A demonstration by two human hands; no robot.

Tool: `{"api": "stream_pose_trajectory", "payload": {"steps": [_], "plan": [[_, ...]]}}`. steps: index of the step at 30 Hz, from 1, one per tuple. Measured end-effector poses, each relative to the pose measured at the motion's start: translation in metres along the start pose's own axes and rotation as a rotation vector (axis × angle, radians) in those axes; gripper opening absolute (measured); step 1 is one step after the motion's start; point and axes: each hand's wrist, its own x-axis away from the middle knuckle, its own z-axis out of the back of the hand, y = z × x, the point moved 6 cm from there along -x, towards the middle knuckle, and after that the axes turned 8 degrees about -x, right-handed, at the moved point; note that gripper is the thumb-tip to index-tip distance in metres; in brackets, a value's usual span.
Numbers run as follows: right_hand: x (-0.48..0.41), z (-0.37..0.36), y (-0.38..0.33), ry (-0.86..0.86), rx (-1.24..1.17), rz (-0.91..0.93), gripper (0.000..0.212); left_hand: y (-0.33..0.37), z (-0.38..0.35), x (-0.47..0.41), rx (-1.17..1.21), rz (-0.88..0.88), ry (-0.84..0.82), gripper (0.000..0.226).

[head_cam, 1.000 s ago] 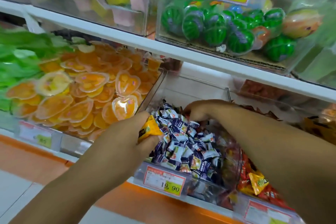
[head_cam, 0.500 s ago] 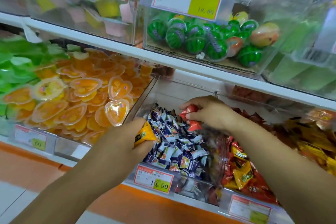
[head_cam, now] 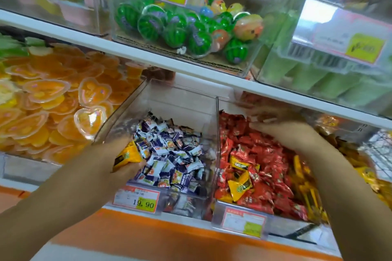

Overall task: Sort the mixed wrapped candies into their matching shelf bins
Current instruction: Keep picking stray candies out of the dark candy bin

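Note:
A clear bin (head_cam: 216, 133) in the middle of the lower shelf holds blue-and-white wrapped candies (head_cam: 171, 150). My left hand (head_cam: 106, 163) sits at that bin's front left corner and grips yellow wrapped candies (head_cam: 127, 153). To the right is the red candy bin (head_cam: 258, 154), with a few yellow candies (head_cam: 239, 184) mixed in. My right hand (head_cam: 284, 129) hovers palm down over the back of the red candies. It is motion-blurred, so whether it holds anything is unclear. Further right lie yellow candies (head_cam: 360, 165).
Orange heart-shaped jelly cups (head_cam: 53, 101) fill the bin at left. A white shelf edge (head_cam: 191, 65) runs just above my hands, with a bin of watermelon-patterned balls (head_cam: 169, 29) and green packs (head_cam: 318, 82) on it. Price tags (head_cam: 136, 199) hang at the bin fronts.
My right hand picked a red candy out of the blue-and-white bin and carried it right, over the red candy bin. My left hand kept gripping the yellow candies.

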Motion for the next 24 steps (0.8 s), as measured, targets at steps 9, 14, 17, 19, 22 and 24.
{"api": "stream_pose_trajectory", "payload": {"steps": [9, 14, 17, 19, 22, 24], "plan": [[-0.014, -0.092, -0.075, -0.281, 0.126, 0.214, 0.017, -0.007, 0.015, 0.002, 0.073, 0.026, 0.020, 0.031], [-0.039, -0.195, -0.104, -0.688, 0.316, 0.250, 0.064, -0.014, 0.022, 0.001, 0.094, 0.058, 0.026, 0.033], [-0.047, -0.233, -0.097, -0.810, 0.503, 0.284, 0.092, -0.020, 0.025, -0.001, 0.097, 0.073, 0.027, 0.033], [-0.057, -0.235, -0.080, -0.867, 0.618, 0.236, 0.091, -0.022, 0.025, -0.001, 0.073, 0.071, 0.028, 0.033], [-0.076, -0.208, -0.054, -0.881, 0.820, 0.120, 0.082, -0.024, 0.024, 0.000, 0.066, 0.047, 0.030, 0.031], [-0.083, -0.185, -0.046, -0.853, 0.907, 0.043, 0.082, -0.024, 0.025, 0.000, 0.065, 0.024, 0.038, 0.025]]}}
